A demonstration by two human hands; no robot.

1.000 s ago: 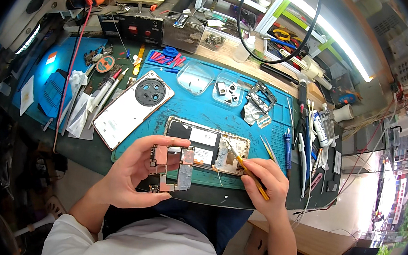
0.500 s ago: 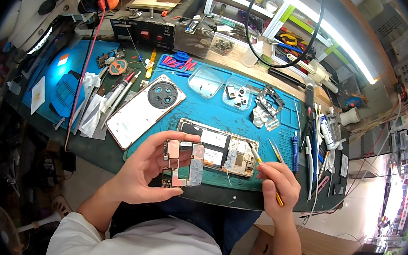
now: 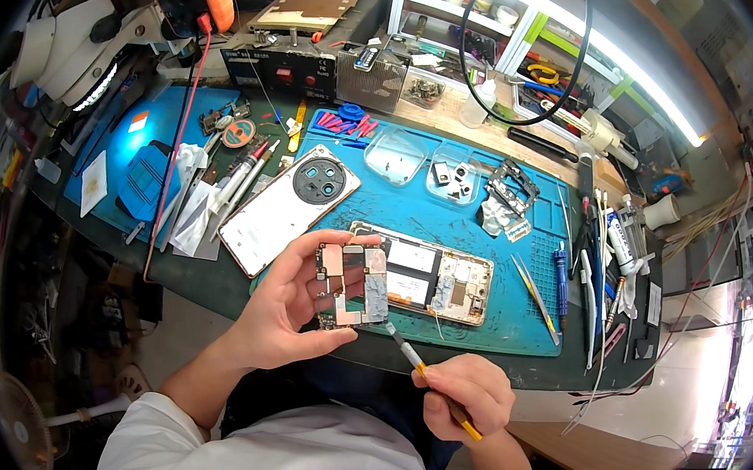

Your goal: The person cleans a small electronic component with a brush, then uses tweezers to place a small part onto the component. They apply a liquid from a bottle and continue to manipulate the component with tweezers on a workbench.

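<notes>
My left hand holds a small phone circuit board with copper and grey shields, lifted above the front edge of the blue work mat. My right hand grips a thin yellow-handled tool like a pen, its tip touching the board's lower right corner. Just beyond the board lies an opened phone body with its insides showing. A white phone back cover with a round camera ring lies to the left of it.
Tweezers, a blue screwdriver and other tools lie at the mat's right. Two clear trays with small parts sit at the back, beside a metal frame piece. A microscope head and bench equipment stand at the left and rear.
My left hand has tilted the board and brought it nearer. My right hand has dropped below the bench edge and turned the tool so its tip now meets the board.
</notes>
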